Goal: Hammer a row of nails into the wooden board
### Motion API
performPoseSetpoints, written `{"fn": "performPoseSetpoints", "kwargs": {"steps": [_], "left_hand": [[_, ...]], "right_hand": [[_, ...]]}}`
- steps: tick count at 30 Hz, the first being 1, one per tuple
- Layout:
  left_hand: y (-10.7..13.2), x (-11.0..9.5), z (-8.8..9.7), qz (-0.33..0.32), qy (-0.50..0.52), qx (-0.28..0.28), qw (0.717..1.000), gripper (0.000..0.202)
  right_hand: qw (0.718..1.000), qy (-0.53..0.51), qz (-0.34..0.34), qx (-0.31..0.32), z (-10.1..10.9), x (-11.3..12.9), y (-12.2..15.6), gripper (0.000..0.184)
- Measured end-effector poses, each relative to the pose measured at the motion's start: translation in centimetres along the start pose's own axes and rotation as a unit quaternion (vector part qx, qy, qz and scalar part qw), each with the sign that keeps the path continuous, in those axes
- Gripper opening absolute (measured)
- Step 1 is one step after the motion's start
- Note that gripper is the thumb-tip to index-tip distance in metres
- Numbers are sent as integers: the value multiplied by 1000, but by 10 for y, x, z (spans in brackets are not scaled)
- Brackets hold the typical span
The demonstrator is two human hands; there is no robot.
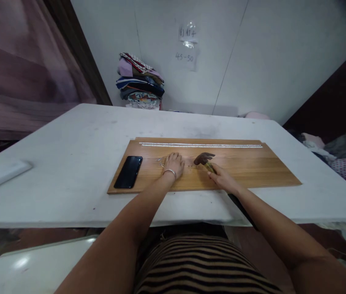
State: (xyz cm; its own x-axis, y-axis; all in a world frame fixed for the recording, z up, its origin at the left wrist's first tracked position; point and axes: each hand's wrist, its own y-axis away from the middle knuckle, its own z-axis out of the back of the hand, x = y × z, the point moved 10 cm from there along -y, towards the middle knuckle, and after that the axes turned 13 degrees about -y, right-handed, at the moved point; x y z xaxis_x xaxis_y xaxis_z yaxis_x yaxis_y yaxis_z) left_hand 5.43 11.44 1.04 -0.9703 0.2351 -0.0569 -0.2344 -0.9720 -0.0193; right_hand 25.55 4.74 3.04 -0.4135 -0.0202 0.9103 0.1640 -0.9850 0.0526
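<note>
My right hand [222, 177] is wrapped round a claw hammer [204, 158], close behind its dark metal head. The head hovers over or rests on a wooden board [240, 167]; I cannot tell which. Its dark handle runs back under my forearm. My left hand [174, 164], with a bracelet at the wrist, lies palm down on the board, fingers spread forward. Just left of it are several loose nails [161, 162], partly hidden by the hand. Between my hands, small dark nail heads or marks [190, 166] show on the wood.
A black phone [128, 172] lies on the board's left end. Two white strips [200, 145] run along its far edge. The board is on a white table [77, 163]. Folded clothes [142, 81] are stacked by the wall, and a white roll [3, 175] lies at left.
</note>
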Motion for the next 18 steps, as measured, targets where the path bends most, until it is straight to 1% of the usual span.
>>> {"fn": "performPoseSetpoints", "kwargs": {"steps": [3, 8, 15, 18], "left_hand": [[1, -1, 2, 1, 4, 4, 1000, 37], [2, -1, 6, 3, 10, 0, 1000, 36], [2, -1, 7, 9, 6, 1, 1000, 35], [2, -1, 9, 9, 7, -7, 1000, 33]], "right_hand": [[998, 60, 29, 16, -3, 7, -1, 33], [993, 109, 39, 18, 1, 10, -4, 28], [990, 135, 23, 26, 12, 10, -10, 13], [991, 131, 15, 30, 19, 13, -11, 11]]}}
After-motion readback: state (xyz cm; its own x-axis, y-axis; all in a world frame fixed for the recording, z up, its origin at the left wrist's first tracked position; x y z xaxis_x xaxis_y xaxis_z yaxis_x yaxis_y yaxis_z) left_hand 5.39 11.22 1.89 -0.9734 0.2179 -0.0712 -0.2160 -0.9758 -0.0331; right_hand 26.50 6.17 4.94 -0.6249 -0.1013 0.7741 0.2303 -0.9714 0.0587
